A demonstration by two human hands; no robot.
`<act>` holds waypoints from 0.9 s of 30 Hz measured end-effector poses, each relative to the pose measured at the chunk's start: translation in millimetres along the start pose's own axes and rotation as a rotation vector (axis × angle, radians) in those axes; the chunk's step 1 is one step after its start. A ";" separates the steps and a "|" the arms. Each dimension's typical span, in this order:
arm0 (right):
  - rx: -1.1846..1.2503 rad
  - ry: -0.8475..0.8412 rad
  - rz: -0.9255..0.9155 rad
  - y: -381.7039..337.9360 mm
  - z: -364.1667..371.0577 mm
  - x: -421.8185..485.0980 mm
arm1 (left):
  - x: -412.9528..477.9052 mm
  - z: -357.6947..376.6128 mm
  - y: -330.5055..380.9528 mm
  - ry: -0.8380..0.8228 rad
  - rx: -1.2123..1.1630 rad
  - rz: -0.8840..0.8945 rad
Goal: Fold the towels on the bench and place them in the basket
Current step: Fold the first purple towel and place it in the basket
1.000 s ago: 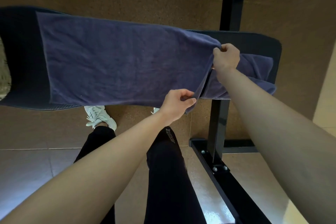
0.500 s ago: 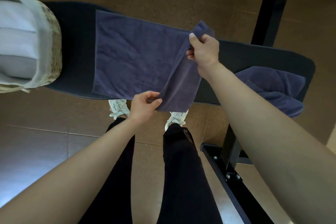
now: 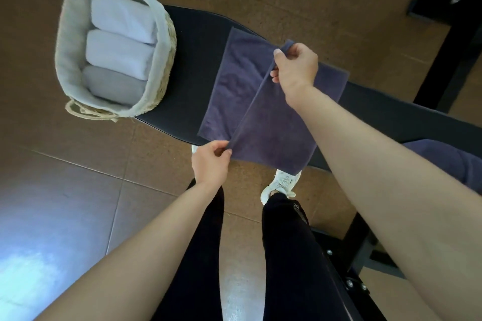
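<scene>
Towel [image 3: 260,114] lies flat across the bench [image 3: 187,81], between both hands and just right of the basket [image 3: 163,81], without touching it. The right hand [image 3: 296,66] pinches the towel's far corner between thumb and curled fingers, over the bench's far edge. The left hand [image 3: 210,164] pinches the near corner the same way, just off the bench's near edge. Between the two grips a straight, taut edge runs slantwise over the cloth, so one layer is partly doubled over the layer under it. The lower layer shows as a flat panel left of that edge, and the near right corner hangs a little past the bench. The towel is dark purple, with a soft, short nap and neat hemmed sides. The bench pad is black, smooth and long, with a rounded end. On that end stands the basket, oval, woven of pale straw, with loop handles and a light cloth lining turned over its rim. Three folded towels [image 3: 120,52] sit packed side by side inside, two white and one grey, each a plump rounded block. Another purple towel [image 3: 459,161] lies rumpled on the bench at the right, well apart, partly hidden by the right forearm. Below are black trousers, a white shoe [image 3: 281,184] and brown floor tiles.
</scene>
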State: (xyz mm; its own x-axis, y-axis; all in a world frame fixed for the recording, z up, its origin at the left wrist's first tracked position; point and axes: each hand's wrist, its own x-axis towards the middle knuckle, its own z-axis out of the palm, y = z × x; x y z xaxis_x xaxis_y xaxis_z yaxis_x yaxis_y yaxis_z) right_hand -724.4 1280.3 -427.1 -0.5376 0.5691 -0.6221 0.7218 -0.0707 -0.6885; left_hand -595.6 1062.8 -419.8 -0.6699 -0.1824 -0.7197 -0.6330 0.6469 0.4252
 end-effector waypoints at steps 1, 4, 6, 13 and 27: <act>-0.011 0.013 -0.006 -2.7 8.9 -0.6 | 3.4 -5.1 -2.0 0.007 -0.011 -0.008; -0.073 0.079 -0.027 -9.5 35.7 0.3 | 13.9 -18.9 -4.0 0.009 -0.029 -0.015; -0.130 0.129 -0.051 -14.8 51.9 -0.4 | 21.2 -27.1 -4.4 0.002 -0.030 -0.025; -0.224 0.062 -0.107 -25.7 99.6 0.1 | 51.6 -47.3 -8.2 -0.002 0.039 -0.094; -0.362 0.232 0.027 116.6 -3.9 -47.3 | 93.8 -30.2 -15.6 0.005 0.276 0.063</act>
State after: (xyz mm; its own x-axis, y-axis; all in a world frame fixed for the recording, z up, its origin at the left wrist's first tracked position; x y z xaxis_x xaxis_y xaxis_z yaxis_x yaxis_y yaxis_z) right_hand -613.1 1248.4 -476.5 -0.4342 0.7432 -0.5090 0.8627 0.1806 -0.4723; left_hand -660.3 1013.3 -477.4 -0.7069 -0.1381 -0.6937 -0.4603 0.8344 0.3030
